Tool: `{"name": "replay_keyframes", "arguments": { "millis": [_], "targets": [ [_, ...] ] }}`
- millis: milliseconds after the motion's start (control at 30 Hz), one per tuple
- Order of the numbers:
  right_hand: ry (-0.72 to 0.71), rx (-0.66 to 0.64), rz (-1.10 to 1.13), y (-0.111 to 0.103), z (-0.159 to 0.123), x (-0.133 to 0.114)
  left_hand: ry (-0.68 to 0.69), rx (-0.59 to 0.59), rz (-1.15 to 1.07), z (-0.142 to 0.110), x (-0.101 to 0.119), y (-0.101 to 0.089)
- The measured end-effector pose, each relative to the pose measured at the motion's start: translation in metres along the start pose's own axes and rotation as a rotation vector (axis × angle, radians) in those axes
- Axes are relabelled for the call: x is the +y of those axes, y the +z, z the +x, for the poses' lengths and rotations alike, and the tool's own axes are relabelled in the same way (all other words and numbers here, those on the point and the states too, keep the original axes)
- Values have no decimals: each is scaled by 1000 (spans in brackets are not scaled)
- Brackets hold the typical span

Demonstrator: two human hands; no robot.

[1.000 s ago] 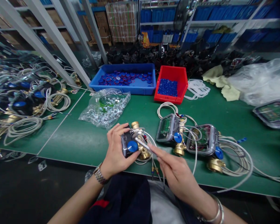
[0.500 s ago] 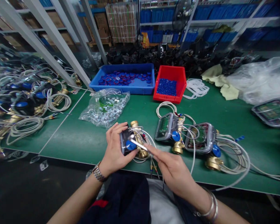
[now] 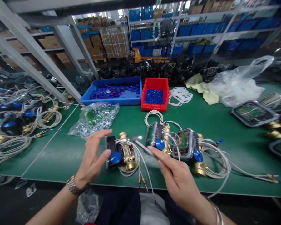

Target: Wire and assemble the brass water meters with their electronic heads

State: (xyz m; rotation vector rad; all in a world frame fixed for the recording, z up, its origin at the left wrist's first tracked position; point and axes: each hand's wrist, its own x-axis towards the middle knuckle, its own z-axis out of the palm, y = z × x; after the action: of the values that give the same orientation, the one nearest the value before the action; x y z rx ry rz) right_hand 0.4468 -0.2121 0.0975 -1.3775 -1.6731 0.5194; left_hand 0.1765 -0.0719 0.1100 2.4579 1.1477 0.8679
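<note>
A brass-bodied meter (image 3: 127,154) with a black box, a round blue cap (image 3: 115,157) and coiled pale cables lies on the green bench. My left hand (image 3: 92,156) is beside the box's left edge, fingers stretched and thumb apart; the thumb tip is at the box, and I cannot tell whether it touches. In my right hand (image 3: 178,172) is a slim silver metal tool (image 3: 145,147), pinched between thumb and fingers. Its shiny, blurred head points up and left, above the bench between this meter and a second meter (image 3: 159,140). A third meter (image 3: 186,143) lies farther right.
Behind the meters stand a blue tray (image 3: 112,101) of blue discs and a red bin (image 3: 154,107) of small blue parts. A clear bag (image 3: 93,120) of small pieces lies at left. White gaskets (image 3: 180,95) lie right of the bin. More cabled meters crowd both sides.
My left hand has loosened from the meter's box and opened leftward. The tool in my right hand has lifted away from the blue cap to the right. The view has tilted up and shifted right.
</note>
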Motion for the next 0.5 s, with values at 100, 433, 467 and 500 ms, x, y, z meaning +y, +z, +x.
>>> {"name": "replay_keyframes", "arguments": {
  "millis": [100, 433, 467, 500],
  "targets": [
    [-22, 237, -139, -30, -21, 15, 91, 68, 147, 64, 8, -1],
    [364, 870, -643, -70, -108, 110, 200, -481, 304, 294, 40, 159],
    [408, 895, -650, -71, -112, 117, 161, -499, 312, 306, 40, 174],
    [442, 913, -655, -72, -114, 123, 123, -506, 314, 316, 40, 186]
  ]
}}
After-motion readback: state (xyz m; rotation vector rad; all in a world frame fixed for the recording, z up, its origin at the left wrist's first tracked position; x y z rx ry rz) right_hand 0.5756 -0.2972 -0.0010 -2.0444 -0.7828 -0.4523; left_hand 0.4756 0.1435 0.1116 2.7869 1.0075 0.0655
